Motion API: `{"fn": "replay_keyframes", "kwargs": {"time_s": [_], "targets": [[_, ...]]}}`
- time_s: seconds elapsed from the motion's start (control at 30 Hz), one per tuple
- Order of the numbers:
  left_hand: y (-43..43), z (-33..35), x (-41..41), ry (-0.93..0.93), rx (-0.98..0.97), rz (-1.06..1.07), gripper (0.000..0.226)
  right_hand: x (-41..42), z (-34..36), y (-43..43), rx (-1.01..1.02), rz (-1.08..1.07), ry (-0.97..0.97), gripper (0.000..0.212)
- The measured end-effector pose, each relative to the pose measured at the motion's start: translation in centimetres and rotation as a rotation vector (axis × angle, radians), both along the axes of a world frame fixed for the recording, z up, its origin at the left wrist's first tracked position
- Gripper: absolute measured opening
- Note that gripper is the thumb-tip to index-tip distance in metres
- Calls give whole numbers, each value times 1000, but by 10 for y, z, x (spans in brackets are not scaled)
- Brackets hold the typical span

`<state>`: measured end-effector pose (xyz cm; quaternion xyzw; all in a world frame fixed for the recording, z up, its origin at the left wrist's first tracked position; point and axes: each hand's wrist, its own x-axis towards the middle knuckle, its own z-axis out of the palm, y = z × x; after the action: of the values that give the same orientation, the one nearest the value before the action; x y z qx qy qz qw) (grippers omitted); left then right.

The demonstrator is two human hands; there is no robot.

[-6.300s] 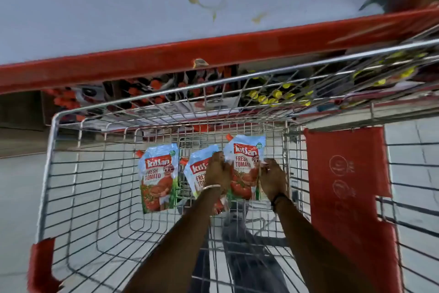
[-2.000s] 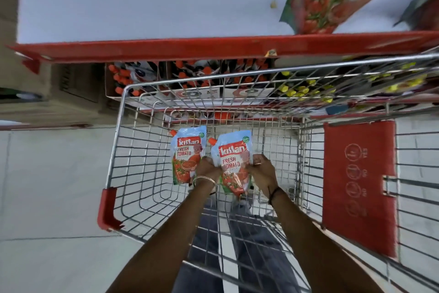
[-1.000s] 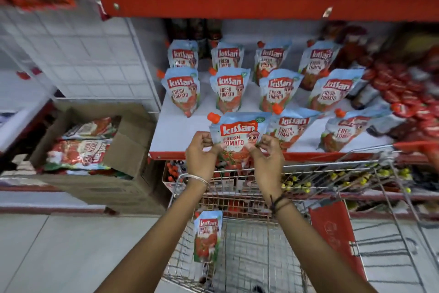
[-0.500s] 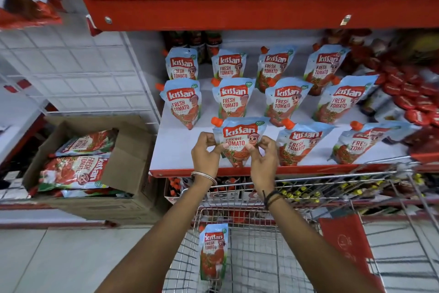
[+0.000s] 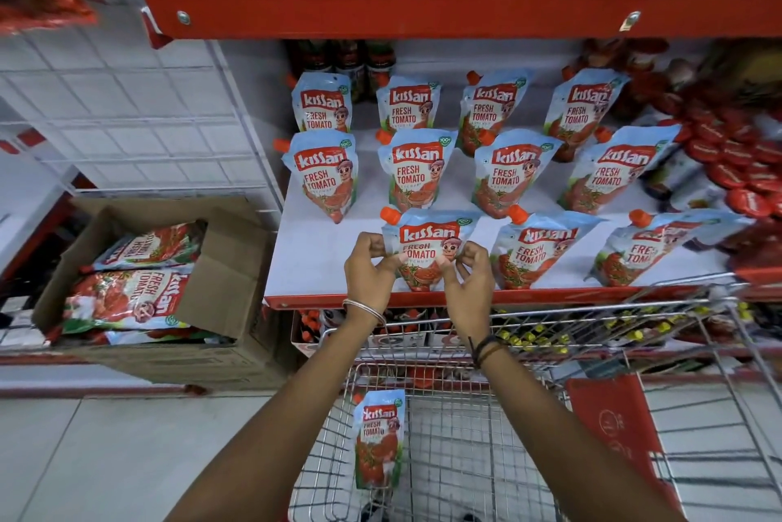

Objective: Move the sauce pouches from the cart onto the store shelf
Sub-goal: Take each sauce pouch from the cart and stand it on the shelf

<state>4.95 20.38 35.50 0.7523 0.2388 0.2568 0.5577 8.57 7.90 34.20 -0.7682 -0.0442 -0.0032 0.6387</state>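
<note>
A light-blue tomato sauce pouch [image 5: 429, 240] with an orange cap stands upright at the front of the white store shelf [image 5: 313, 263]. My left hand [image 5: 370, 267] pinches its left side and my right hand [image 5: 467, 274] pinches its right side. Several matching pouches [image 5: 417, 170] stand in rows behind and to the right of it. One more pouch [image 5: 378, 439] leans against the front left wall of the wire cart [image 5: 465, 458] below my arms.
An open cardboard box [image 5: 203, 297] of larger sauce packs sits on the floor at the left. A red upper shelf edge [image 5: 423, 1] overhangs the pouches. Red-capped bottles [image 5: 736, 166] crowd the shelf's right end. The cart's red flap [image 5: 613, 432] is at the right.
Both hands lifted one pouch out of the cart and up to the shelf. Over the last half second it came down onto the shelf's front row.
</note>
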Motion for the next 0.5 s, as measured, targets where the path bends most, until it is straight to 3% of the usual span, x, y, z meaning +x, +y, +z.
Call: {"fn": "replay_keyframes", "kwargs": {"time_s": [0.17,0.33,0.5], "targets": [[-10,0,-16,22,-91,-31,34,-11,2,-7,-29,95,28,38],[-15,-23,-57,-72,-35,41,36,-44,-15,-18,-103,99,45,60],[-17,-77,-104,73,-57,38,25,-87,-63,-30,-148,164,117,48]]}}
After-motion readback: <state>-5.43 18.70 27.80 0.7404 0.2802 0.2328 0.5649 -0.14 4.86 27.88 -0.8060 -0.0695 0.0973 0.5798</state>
